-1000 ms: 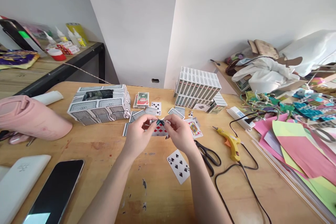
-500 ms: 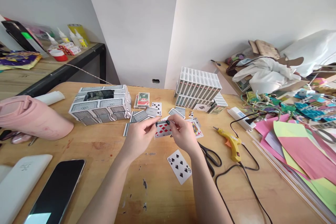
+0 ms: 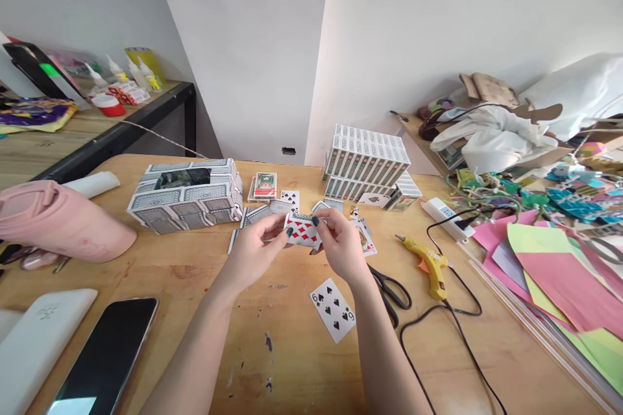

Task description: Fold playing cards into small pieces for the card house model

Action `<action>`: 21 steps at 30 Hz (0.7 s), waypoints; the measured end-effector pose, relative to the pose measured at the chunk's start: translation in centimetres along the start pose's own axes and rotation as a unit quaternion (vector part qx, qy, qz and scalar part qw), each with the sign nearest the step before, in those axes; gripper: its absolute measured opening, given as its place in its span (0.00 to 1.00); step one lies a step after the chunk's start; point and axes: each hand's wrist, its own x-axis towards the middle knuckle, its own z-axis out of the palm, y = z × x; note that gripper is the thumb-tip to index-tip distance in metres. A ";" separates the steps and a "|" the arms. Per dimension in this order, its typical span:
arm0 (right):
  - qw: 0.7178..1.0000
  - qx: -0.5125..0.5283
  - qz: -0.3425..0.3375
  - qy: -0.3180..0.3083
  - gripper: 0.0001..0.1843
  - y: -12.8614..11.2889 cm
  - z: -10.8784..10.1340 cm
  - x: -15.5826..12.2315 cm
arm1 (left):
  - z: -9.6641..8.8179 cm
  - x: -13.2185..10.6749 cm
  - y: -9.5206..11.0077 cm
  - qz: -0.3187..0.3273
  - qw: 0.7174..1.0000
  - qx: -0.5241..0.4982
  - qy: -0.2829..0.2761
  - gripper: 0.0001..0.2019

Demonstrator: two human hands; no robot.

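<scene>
1. Clock centred on the held card, 12 pointing away from the wearer. Phone (image 3: 102,356), dark screen up, on the wooden surface (image 3: 195,311) at 8 o'clock; white slab (image 3: 46,340) just beside it, farther out.
2. Six of spades (image 3: 333,310) face up at 5 o'clock, beside the right forearm.
3. Scissors (image 3: 396,288) at 4 o'clock, black handles showing, the rest partly behind that forearm.
4. Yellow glue gun (image 3: 428,264) at 3 o'clock, black cord looping toward the wearer. Coloured sheets (image 3: 559,272) overlap well beyond it, same bearing.
5. Left hand (image 3: 260,246) at 9 o'clock of the card: fingers closed on its left end, thumb against the face.
6. Right hand (image 3: 341,240) at 3 o'clock: fingers pinch the right end, thumb at the top edge.
7. Red-diamond card (image 3: 302,235), between both hands, face toward the wearer; a patterned strip runs along its top, apparently folded over.
8. Court card (image 3: 368,240) just past the right hand, 3 o'clock, partly covered. Pink bottle (image 3: 68,224) far out at 9.
9. Card-covered box (image 3: 187,201) at 10 o'clock, opening on top, dark contents indistinct.
10. Card packs (image 3: 265,185) at 11 o'clock; stacked card boxes (image 3: 367,159) at 1, two tiers, near the wall.
</scene>
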 end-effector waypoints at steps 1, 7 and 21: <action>1.000 0.010 0.005 -0.004 0.12 0.0 0.0 0.0 | -0.1 0.1 0.0 -0.007 1.000 -0.017 -0.018 0.20; 0.998 -0.059 -0.018 0.015 0.10 -0.4 0.1 -0.1 | -0.1 0.2 -0.4 -0.028 0.999 -0.029 0.019 0.18; 1.000 -0.015 -0.005 0.015 0.11 -0.7 1.1 -0.1 | 0.8 0.0 -0.9 0.083 0.972 0.201 0.087 0.12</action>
